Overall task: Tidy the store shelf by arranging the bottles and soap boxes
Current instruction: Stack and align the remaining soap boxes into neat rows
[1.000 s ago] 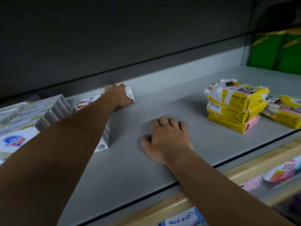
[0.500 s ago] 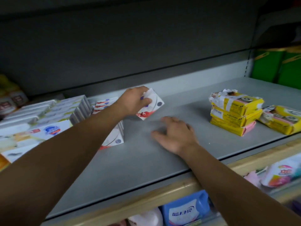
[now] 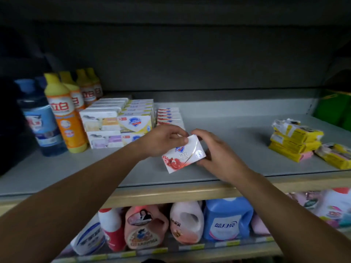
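A white soap box [image 3: 185,155] with a red pomegranate print is held tilted above the grey shelf [image 3: 228,133]. My left hand [image 3: 161,140] grips its upper left end and my right hand [image 3: 214,150] grips its right side. Behind my hands a stack of matching red-and-white soap boxes [image 3: 169,115] lies flat. Further left stand stacks of white and yellow soap boxes [image 3: 117,118]. Orange bottles with yellow caps [image 3: 65,114] and a blue bottle [image 3: 40,120] stand at the shelf's left end.
Yellow wrapped soap packs [image 3: 295,140] are stacked at the right, with another yellow pack [image 3: 336,155] beside them. Green packages [image 3: 334,109] sit at the far right. The lower shelf holds detergent jugs, among them a blue one [image 3: 227,220] and a pink one [image 3: 144,227].
My left hand lifted the red-and-white soap box off the stack and brought it forward. My right hand left the shelf and took hold of the box's other side. The view pulled back.
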A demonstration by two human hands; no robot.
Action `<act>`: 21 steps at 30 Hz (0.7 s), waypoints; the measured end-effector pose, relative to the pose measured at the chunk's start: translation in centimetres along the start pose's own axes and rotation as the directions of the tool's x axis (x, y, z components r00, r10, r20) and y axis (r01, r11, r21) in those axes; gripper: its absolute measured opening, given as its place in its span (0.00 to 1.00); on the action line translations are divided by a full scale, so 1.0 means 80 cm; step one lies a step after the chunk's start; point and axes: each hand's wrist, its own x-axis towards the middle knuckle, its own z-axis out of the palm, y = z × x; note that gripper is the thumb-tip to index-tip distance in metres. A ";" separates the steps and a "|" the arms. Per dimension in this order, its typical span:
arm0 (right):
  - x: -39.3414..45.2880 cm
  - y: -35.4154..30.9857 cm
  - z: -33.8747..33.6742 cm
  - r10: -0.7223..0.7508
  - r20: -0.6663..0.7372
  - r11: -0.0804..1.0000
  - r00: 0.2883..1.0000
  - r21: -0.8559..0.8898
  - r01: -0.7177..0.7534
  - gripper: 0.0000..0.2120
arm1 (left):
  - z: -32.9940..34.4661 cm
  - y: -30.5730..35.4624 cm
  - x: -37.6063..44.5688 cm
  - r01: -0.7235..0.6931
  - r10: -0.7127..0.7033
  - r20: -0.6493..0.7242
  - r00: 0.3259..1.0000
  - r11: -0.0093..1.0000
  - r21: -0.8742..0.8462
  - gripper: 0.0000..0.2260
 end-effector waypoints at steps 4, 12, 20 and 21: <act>-0.002 -0.030 0.032 0.036 0.010 0.985 0.999 0.168 -0.037 0.34 | -0.011 -0.037 -0.041 0.040 -0.079 -0.093 0.993 0.929 -0.369 0.04; 0.027 -0.057 0.086 0.432 -0.031 0.768 0.901 0.536 -0.350 0.15 | -0.024 -0.092 -0.071 0.002 -0.171 -0.109 0.979 0.545 -0.838 0.13; 0.022 -0.075 0.089 0.617 -0.117 0.699 0.778 0.536 -0.473 0.26 | -0.013 -0.093 -0.069 0.028 -0.204 -0.181 0.962 0.736 -0.676 0.31; 0.022 -0.075 0.088 0.626 -0.123 0.695 0.770 0.536 -0.479 0.27 | -0.012 -0.093 -0.069 0.028 -0.197 -0.186 0.963 0.754 -0.656 0.33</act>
